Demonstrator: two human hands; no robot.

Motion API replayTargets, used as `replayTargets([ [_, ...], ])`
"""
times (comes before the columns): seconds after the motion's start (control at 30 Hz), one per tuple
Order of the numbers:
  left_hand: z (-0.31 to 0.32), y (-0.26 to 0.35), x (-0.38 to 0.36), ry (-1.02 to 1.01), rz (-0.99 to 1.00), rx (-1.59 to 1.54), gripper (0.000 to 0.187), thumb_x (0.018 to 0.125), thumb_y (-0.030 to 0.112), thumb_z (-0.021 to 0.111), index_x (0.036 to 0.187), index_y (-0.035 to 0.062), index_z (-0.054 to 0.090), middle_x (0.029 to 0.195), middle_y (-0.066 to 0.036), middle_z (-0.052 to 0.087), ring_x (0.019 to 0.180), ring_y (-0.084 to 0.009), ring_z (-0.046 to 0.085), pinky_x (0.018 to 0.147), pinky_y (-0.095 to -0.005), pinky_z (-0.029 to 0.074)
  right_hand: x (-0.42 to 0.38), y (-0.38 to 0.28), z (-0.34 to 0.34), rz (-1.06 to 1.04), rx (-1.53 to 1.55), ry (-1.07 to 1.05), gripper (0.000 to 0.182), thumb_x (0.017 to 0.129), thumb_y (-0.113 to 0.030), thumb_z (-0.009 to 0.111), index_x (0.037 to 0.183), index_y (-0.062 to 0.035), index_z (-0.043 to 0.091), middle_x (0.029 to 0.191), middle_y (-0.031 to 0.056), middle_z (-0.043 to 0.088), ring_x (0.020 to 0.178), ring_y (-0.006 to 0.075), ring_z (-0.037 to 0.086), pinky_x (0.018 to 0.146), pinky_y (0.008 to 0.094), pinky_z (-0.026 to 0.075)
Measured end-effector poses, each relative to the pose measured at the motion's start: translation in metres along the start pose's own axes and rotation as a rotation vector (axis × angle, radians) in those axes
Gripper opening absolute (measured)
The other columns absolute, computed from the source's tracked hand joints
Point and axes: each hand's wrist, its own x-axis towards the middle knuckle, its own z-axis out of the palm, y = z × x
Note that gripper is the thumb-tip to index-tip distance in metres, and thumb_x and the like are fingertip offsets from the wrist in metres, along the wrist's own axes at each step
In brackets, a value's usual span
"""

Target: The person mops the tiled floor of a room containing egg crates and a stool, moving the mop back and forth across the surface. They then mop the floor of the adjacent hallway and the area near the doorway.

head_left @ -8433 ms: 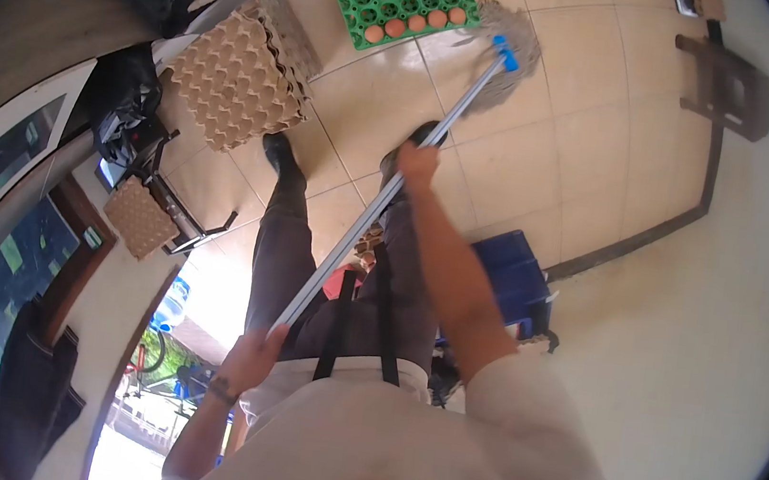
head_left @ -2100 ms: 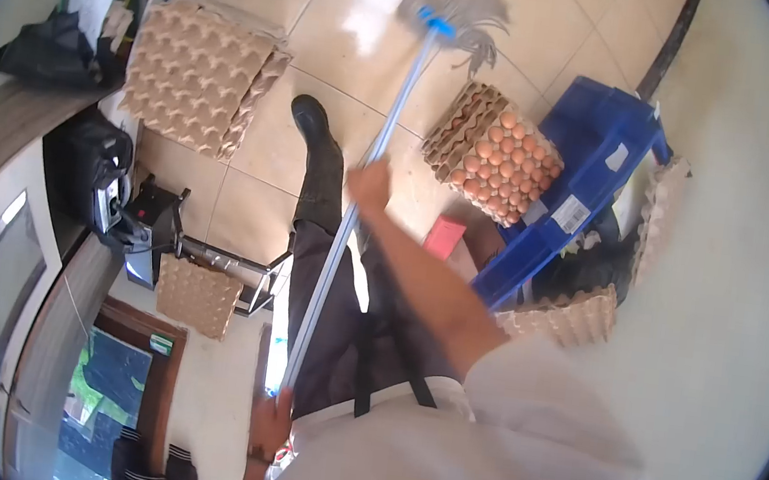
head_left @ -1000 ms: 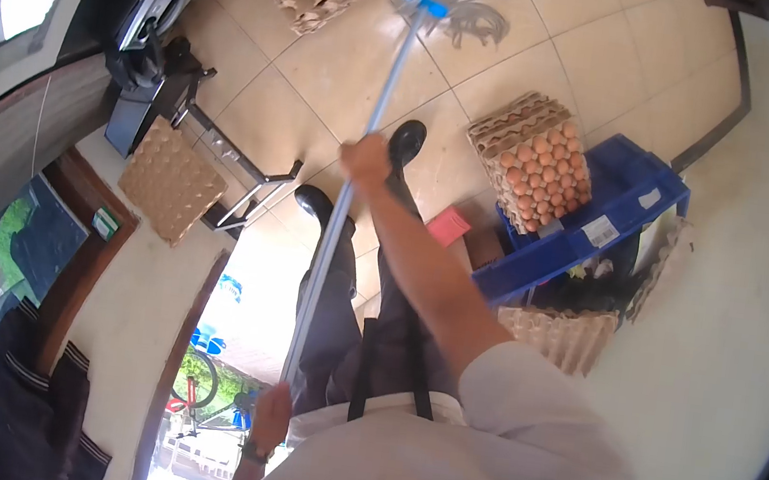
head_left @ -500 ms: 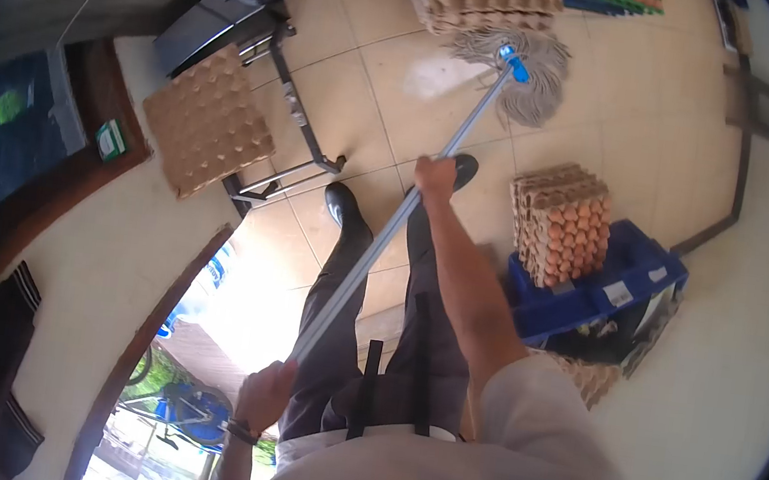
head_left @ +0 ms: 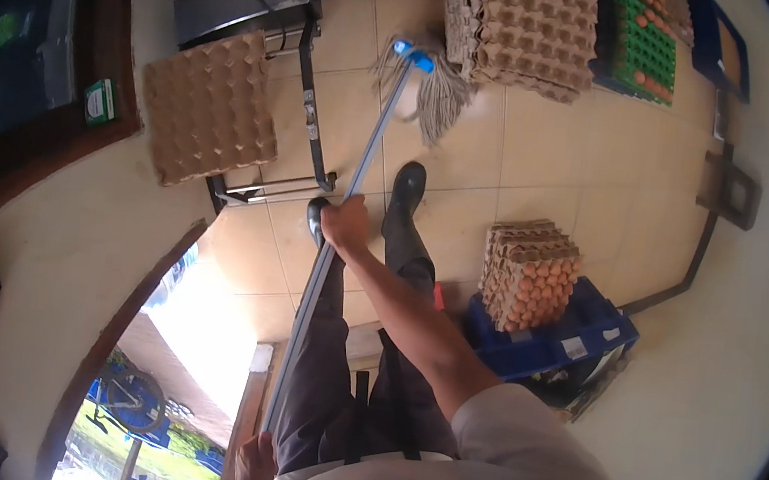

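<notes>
A string mop (head_left: 442, 103) with grey strands and a blue clamp rests on the tiled floor in front of my boots. Its long grey pole slants back towards my body. My right hand (head_left: 345, 224) is wrapped round the middle of the pole, above my boots. Lower down, by my left hip, my left hand (head_left: 255, 462) is closed round the pole's upper end. The mop strands lie close beside a tall stack of cardboard egg trays (head_left: 530, 32).
Filled egg trays (head_left: 533, 282) sit on a blue crate (head_left: 551, 332) to my right. Green trays with eggs (head_left: 645, 56) stand at the far right. Left are a metal frame (head_left: 311, 116) and more egg trays (head_left: 210, 108). An open doorway (head_left: 203, 314) lies at lower left.
The mop head has swung left across the floor, and its strands now trail to the right. Both hands have moved left and closer to my body with the pole. The view has shifted too.
</notes>
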Motion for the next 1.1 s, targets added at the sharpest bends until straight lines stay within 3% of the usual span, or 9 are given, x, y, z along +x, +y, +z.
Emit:
replayTargets([
  [0.27, 0.016, -0.004, -0.102, -0.196, -0.310, -0.115, 0.052, 0.093, 0.042, 0.037, 0.065, 0.0014, 0.054, 0.052, -0.020, 0.050, 0.049, -0.0394, 0.052, 0.044, -0.0459, 0.034, -0.116, 0.084, 0.023, 0.081, -0.168, -0.138, 0.038, 0.074, -0.022, 0.054, 0.096, 0.0072, 0.045, 0.091, 0.0283, 0.060, 0.087, 0.0424, 0.060, 0.078, 0.0490, 0.047],
  [0.4, 0.015, 0.009, -0.085, -0.185, -0.309, -0.154, 0.054, 0.093, 0.044, 0.037, 0.065, 0.0011, 0.054, 0.052, -0.020, 0.051, 0.049, -0.0386, 0.052, 0.044, -0.0455, 0.034, -0.092, 0.065, 0.024, 0.013, -0.192, -0.145, 0.038, 0.074, -0.021, 0.054, 0.098, 0.0069, 0.045, 0.089, 0.0278, 0.060, 0.086, 0.0432, 0.060, 0.076, 0.0491, 0.048],
  [0.57, 0.045, 0.046, 0.017, -0.077, -0.121, -0.297, 0.055, 0.093, 0.046, 0.037, 0.066, 0.0008, 0.054, 0.052, -0.019, 0.052, 0.049, -0.0375, 0.053, 0.044, -0.0450, 0.035, 0.037, -0.034, -0.017, -0.140, -0.172, 0.015, 0.034, 0.073, -0.018, 0.057, 0.097, 0.0038, 0.048, 0.092, 0.0237, 0.060, 0.088, 0.0398, 0.060, 0.080, 0.0461, 0.047],
  [0.67, 0.044, 0.088, 0.048, -0.014, 0.003, -0.379, 0.056, 0.092, 0.047, 0.038, 0.067, 0.0007, 0.056, 0.052, -0.019, 0.052, 0.049, -0.0373, 0.054, 0.045, -0.0451, 0.036, 0.074, -0.094, -0.062, -0.106, -0.063, -0.106, 0.033, 0.073, -0.020, 0.056, 0.096, 0.0039, 0.049, 0.089, 0.0248, 0.061, 0.087, 0.0390, 0.061, 0.076, 0.0456, 0.049],
  [0.73, 0.046, 0.087, 0.026, -0.134, -0.115, -0.337, 0.055, 0.092, 0.048, 0.038, 0.072, 0.0009, 0.058, 0.054, -0.020, 0.053, 0.053, -0.0384, 0.056, 0.048, -0.0466, 0.039, 0.073, -0.041, -0.043, -0.296, -0.177, 0.129, 0.027, 0.069, -0.018, 0.054, 0.084, 0.0052, 0.050, 0.070, 0.0249, 0.061, 0.068, 0.0403, 0.062, 0.061, 0.0449, 0.050],
  [0.8, 0.060, 0.039, -0.044, -0.079, -0.149, -0.361, 0.052, 0.091, 0.048, 0.038, 0.090, 0.0013, 0.060, 0.065, -0.025, 0.057, 0.066, -0.0423, 0.060, 0.055, -0.0522, 0.042, 0.037, 0.019, -0.026, -0.213, -0.107, 0.028, 0.034, 0.070, -0.019, 0.056, 0.092, 0.0064, 0.048, 0.076, 0.0283, 0.061, 0.077, 0.0423, 0.062, 0.064, 0.0472, 0.049],
  [0.87, 0.038, 0.029, -0.068, -0.199, -0.296, -0.329, 0.049, 0.091, 0.046, 0.039, 0.090, 0.0015, 0.059, 0.066, -0.024, 0.056, 0.065, -0.0413, 0.058, 0.053, -0.0511, 0.041, -0.027, 0.029, -0.021, -0.143, -0.200, -0.002, 0.037, 0.070, -0.020, 0.055, 0.092, 0.0093, 0.047, 0.085, 0.0325, 0.058, 0.084, 0.0456, 0.059, 0.071, 0.0492, 0.047],
  [0.93, 0.027, 0.031, -0.073, -0.224, -0.345, -0.318, 0.045, 0.092, 0.043, 0.040, 0.089, 0.0017, 0.058, 0.067, -0.023, 0.056, 0.063, -0.0404, 0.057, 0.052, -0.0500, 0.040, -0.040, 0.026, -0.017, -0.045, -0.189, -0.101, 0.037, 0.070, -0.019, 0.055, 0.092, 0.0107, 0.047, 0.087, 0.0332, 0.058, 0.087, 0.0459, 0.058, 0.074, 0.0493, 0.047],
  [1.1, 0.045, 0.068, 0.011, -0.131, -0.171, -0.378, 0.038, 0.093, 0.037, 0.042, 0.088, 0.0020, 0.056, 0.069, -0.021, 0.054, 0.060, -0.0382, 0.054, 0.049, -0.0473, 0.038, 0.039, -0.047, -0.037, -0.230, -0.152, 0.088, 0.035, 0.070, -0.021, 0.055, 0.091, 0.0063, 0.053, 0.089, 0.0293, 0.060, 0.090, 0.0440, 0.058, 0.076, 0.0482, 0.047],
])
